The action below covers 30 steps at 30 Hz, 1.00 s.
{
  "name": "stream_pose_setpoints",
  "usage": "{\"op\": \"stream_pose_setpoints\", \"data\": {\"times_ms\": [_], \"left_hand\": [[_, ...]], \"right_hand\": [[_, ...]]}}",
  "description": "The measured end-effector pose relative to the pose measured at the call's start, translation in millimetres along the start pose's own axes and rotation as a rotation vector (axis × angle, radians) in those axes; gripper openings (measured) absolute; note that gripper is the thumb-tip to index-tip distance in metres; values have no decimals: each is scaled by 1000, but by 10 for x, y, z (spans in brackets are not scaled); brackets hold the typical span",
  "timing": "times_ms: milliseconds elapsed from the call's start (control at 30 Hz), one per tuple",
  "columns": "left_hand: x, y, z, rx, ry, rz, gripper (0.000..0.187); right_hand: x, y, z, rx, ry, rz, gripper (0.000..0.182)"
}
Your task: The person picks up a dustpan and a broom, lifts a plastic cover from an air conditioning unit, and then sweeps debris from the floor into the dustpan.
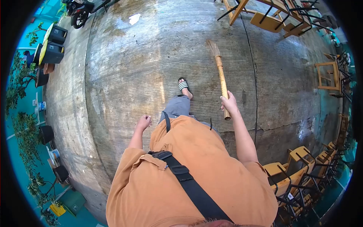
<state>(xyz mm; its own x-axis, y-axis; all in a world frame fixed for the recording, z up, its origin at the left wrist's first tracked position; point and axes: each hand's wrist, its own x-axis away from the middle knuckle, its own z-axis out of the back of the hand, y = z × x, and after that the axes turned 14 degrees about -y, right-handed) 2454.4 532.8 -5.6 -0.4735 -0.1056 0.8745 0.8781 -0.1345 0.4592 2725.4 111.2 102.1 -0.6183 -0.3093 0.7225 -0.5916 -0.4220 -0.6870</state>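
Observation:
In the head view, my right hand (pixel 229 103) is wrapped round the wooden handle of a short stick broom (pixel 222 77). The broom points forward and slightly left, its thin bristles (pixel 213 48) fanning out at the far end above the concrete floor (pixel 132 83). A short butt of the handle sticks out below my fist. At my left side hangs my left hand (pixel 144 122), its fingers curled in, with nothing seen in it. One foot in a striped slide sandal (pixel 183 84) is stepped forward on the floor between the two hands.
Wooden chairs and desks with dark metal legs (pixel 266 22) stand at the back right, and more are stacked (pixel 297 178) at the lower right. Bins (pixel 52 53), potted plants (pixel 22 132) and buckets line the left wall. A motorcycle (pixel 79 17) is parked far left; pale litter (pixel 134 19) lies ahead.

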Motion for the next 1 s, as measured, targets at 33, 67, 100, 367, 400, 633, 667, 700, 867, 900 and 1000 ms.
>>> {"op": "stream_pose_setpoints", "data": {"times_ms": [33, 67, 100, 367, 400, 633, 667, 700, 867, 900, 1000], "left_hand": [[-145, 94, 75, -5, -7, 12, 29], [-368, 121, 151, 18, 4, 11, 29], [-592, 172, 219, 95, 14, 39, 29], [-1479, 1398, 624, 481, 85, 54, 25], [-1465, 1556, 645, 461, 87, 2, 25], [-1446, 1797, 692, 755, 331, -55, 24], [-1365, 1747, 629, 833, 392, -39, 23], [-1324, 1634, 542, 917, 435, 16, 24], [-1036, 1597, -322, 1436, 755, 381, 18], [-986, 1778, -507, 1508, 786, 488, 17], [-959, 2704, -1067, 1633, 784, 699, 19]], "right_hand": [[-201, -196, 26, 80, -1, -5, 70], [-417, -392, 60, 163, 1, -9, 72], [-669, -557, 100, 243, -6, -20, 70], [-2105, -2335, 221, 505, -185, -50, 64], [-2211, -2549, 161, 520, -208, -10, 63], [-3769, -3877, -315, 764, -337, 108, 59], [-4093, -4037, -396, 833, -334, 150, 58], [-4435, -4242, -504, 873, -354, 174, 58], [-6348, -5490, -1185, 1004, -536, 216, 60], [-6790, -5766, -1329, 1061, -547, 240, 60], [-7572, -6592, -1867, 1193, -559, 226, 58]]}}
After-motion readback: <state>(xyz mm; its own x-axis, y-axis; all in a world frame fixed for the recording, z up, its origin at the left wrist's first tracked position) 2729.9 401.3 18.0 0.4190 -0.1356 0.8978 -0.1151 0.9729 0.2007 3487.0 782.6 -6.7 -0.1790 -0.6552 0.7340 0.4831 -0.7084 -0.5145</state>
